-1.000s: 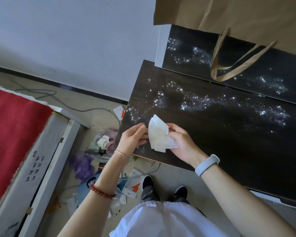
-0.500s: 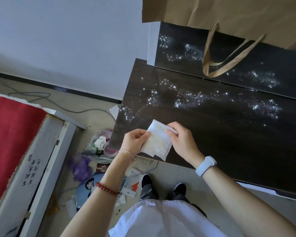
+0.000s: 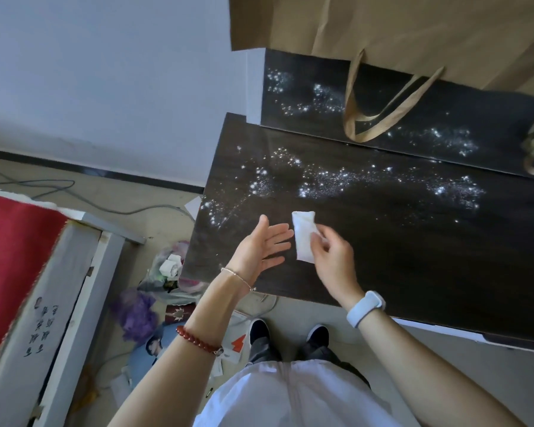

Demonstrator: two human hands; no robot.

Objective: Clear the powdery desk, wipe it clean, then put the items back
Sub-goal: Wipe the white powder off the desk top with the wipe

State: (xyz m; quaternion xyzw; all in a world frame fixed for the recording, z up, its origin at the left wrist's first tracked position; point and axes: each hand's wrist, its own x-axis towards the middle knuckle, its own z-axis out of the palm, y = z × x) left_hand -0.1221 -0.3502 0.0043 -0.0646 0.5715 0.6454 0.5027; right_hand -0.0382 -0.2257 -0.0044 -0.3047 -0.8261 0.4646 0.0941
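Your R hand (image 3: 330, 257) pinches folded wipe (image 3: 303, 235) just over counter (image 3: 413, 257) front-left | L hand (image 3: 259, 248) flat open, holds nothing | powder (image 3: 330, 180) across counter | paper bag (image 3: 398, 29) at back, contents hidden

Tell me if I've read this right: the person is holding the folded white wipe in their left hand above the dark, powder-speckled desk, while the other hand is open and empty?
Not quite. The head view shows the folded white wipe pinched in the right hand, not the left. The left hand is the open, empty one, palm up beside it. The rest holds: both hands are above the dark desk, which is speckled with white powder.
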